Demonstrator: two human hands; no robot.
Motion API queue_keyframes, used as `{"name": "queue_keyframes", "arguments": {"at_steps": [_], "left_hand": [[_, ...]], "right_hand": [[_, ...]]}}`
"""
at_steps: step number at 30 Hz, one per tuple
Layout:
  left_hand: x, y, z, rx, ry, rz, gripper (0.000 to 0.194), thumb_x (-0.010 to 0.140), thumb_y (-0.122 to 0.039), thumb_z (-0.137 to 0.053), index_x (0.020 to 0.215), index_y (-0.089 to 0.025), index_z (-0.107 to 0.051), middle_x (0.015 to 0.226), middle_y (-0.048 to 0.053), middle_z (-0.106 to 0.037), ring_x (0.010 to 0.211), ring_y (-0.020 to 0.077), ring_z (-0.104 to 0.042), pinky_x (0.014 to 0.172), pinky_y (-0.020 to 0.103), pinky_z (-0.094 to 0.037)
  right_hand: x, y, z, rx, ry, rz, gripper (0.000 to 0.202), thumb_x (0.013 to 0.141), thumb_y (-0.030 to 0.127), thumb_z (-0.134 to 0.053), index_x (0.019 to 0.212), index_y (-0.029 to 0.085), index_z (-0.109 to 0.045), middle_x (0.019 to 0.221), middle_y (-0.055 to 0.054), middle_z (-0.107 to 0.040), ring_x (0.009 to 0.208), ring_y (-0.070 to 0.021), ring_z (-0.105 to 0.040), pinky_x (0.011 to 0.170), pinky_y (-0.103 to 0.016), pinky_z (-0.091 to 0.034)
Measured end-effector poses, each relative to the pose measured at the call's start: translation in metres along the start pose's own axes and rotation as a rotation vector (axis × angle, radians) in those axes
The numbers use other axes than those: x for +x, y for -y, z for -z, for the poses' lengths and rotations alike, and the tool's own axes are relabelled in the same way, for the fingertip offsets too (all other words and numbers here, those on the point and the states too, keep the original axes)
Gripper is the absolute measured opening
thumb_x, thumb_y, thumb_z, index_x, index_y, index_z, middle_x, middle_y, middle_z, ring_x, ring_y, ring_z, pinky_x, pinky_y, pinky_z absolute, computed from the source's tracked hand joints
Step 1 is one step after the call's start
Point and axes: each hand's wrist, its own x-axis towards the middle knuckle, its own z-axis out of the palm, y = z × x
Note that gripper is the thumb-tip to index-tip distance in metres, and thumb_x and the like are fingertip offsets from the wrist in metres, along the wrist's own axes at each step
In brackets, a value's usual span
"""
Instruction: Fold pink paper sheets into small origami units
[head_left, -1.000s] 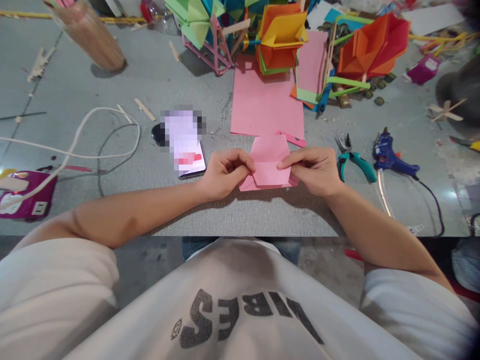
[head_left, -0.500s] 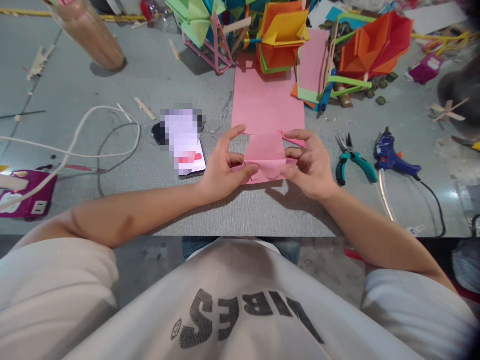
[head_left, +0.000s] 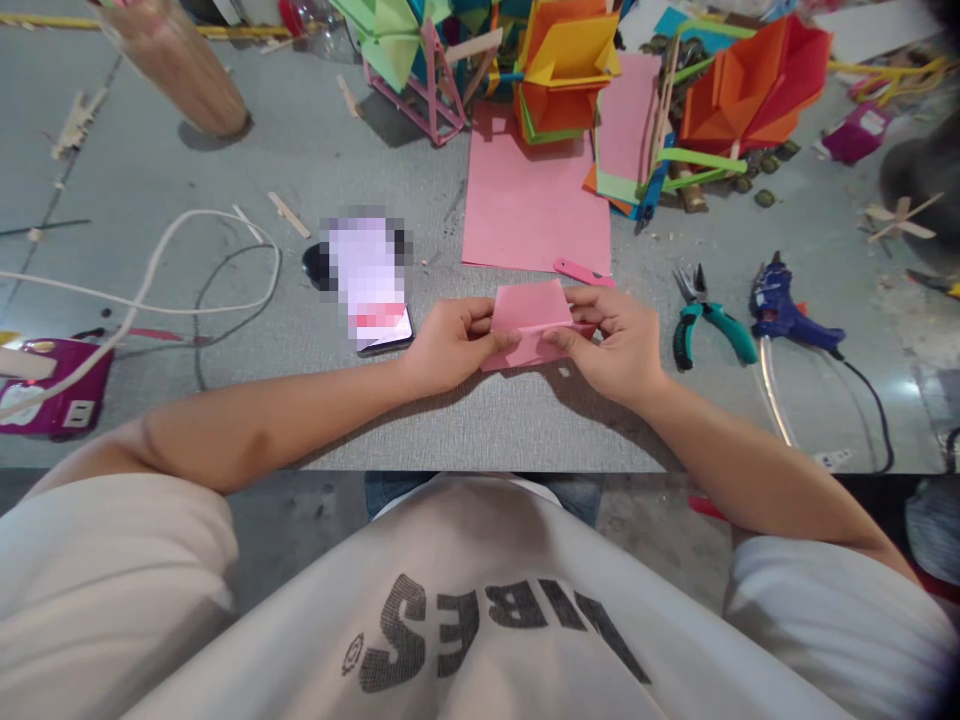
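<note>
A small folded piece of pink paper (head_left: 531, 303) is held between my two hands, just above the table near its front edge. My left hand (head_left: 454, 345) pinches its left side, thumb on the near flap and fingers behind. On the right side, my right hand (head_left: 619, 345) grips it the same way, its thumb pressing the near fold. Beyond the hands lies a larger sheet of pink paper (head_left: 536, 215), flat on the table. A pink cutter (head_left: 583, 272) rests by that sheet's near right corner. Parts of the folded paper are hidden by my fingers.
Left of my hands lies a phone (head_left: 382, 325). To the right are teal-handled pliers (head_left: 712, 320) and a blue glue gun (head_left: 791, 315) with its cord. Folded paper pieces in orange and yellow (head_left: 570, 60) stand at the back. A white cable (head_left: 172, 235) loops at left.
The fingers of both hands have come down and closed around the folded pink paper, after being raised and spread. Its near flap now looks flatter. The pink cutter is more visible.
</note>
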Motion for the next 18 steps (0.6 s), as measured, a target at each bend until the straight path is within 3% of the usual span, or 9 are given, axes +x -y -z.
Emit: {"name": "queue_keyframes", "arguments": {"at_steps": [3, 8, 11, 16, 18], "left_hand": [[0.000, -0.001, 0.001, 0.037, 0.051, -0.006, 0.043, 0.094, -0.058, -0.091, 0.093, -0.015, -0.082, 0.078, 0.005, -0.075, 0.065, 0.0141, -0.063, 0.056, 0.027, -0.046], [-0.008, -0.005, 0.001, 0.248, -0.016, -0.132, 0.035, 0.101, -0.046, -0.080, 0.083, -0.016, -0.081, 0.069, 0.001, -0.067, 0.063, 0.0120, -0.055, 0.057, 0.027, -0.039], [-0.014, -0.008, 0.001, 0.413, -0.030, -0.230, 0.030, 0.104, -0.037, -0.074, 0.084, -0.016, -0.083, 0.065, 0.000, -0.066, 0.060, 0.0114, -0.053, 0.057, 0.027, -0.037], [-0.018, -0.013, 0.002, 0.464, 0.087, -0.368, 0.027, 0.110, -0.027, -0.063, 0.106, -0.018, -0.088, 0.078, 0.003, -0.080, 0.068, 0.0122, -0.068, 0.065, 0.024, -0.049], [-0.018, -0.014, 0.002, 0.429, 0.120, -0.409, 0.026, 0.110, -0.025, -0.064, 0.108, -0.018, -0.088, 0.080, 0.002, -0.082, 0.068, 0.0113, -0.070, 0.066, 0.023, -0.051]], "right_hand": [[-0.001, 0.003, 0.001, -0.075, -0.009, 0.042, 0.039, 0.090, 0.032, -0.092, 0.128, 0.027, -0.084, 0.101, -0.002, -0.091, 0.090, -0.0268, -0.087, 0.086, -0.043, -0.071], [-0.003, 0.007, 0.000, -0.143, 0.010, 0.090, 0.047, 0.088, 0.035, -0.095, 0.133, 0.027, -0.082, 0.093, -0.001, -0.090, 0.087, -0.0253, -0.085, 0.093, -0.045, -0.070], [-0.005, 0.014, -0.002, -0.127, 0.007, 0.055, 0.050, 0.084, 0.034, -0.099, 0.131, 0.028, -0.083, 0.091, -0.001, -0.089, 0.081, -0.0236, -0.082, 0.083, -0.041, -0.068], [-0.007, 0.029, -0.003, -0.066, 0.165, 0.025, 0.005, 0.092, 0.028, -0.090, 0.093, 0.026, -0.086, 0.082, 0.001, -0.083, 0.067, -0.0162, -0.072, 0.058, -0.030, -0.052], [-0.007, 0.030, -0.003, -0.023, 0.226, 0.078, 0.007, 0.096, 0.023, -0.085, 0.089, 0.026, -0.086, 0.078, 0.001, -0.081, 0.065, -0.0144, -0.071, 0.057, -0.029, -0.050]]}}
